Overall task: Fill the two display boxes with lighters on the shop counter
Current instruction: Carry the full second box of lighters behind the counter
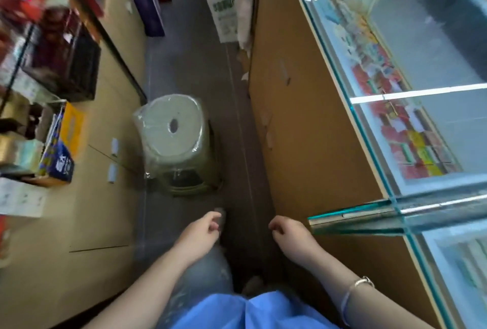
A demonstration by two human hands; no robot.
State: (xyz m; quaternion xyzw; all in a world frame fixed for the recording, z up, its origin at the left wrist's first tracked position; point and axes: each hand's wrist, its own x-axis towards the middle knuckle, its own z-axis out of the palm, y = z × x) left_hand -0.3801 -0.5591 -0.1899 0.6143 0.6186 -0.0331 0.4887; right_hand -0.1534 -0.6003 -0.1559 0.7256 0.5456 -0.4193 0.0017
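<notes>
I look down a narrow aisle behind the shop counter (pixel 311 123). My left hand (pixel 201 231) hangs over the dark floor with its fingers loosely curled and nothing in it. My right hand (pixel 286 232) hangs the same way beside the counter's brown back panel, fingers curled, holding nothing. The counter's glass top (pixel 427 65) runs along the right, with colourful packs showing inside the case. No lighters and no display boxes are in view.
A green plastic stool (pixel 181 149) wrapped in clear film stands in the aisle ahead. A glass corner (pixel 353 219) juts out near my right hand. Shelves with boxes (pixel 56 149) line the left. Bags (pixel 232 4) hang at the far end.
</notes>
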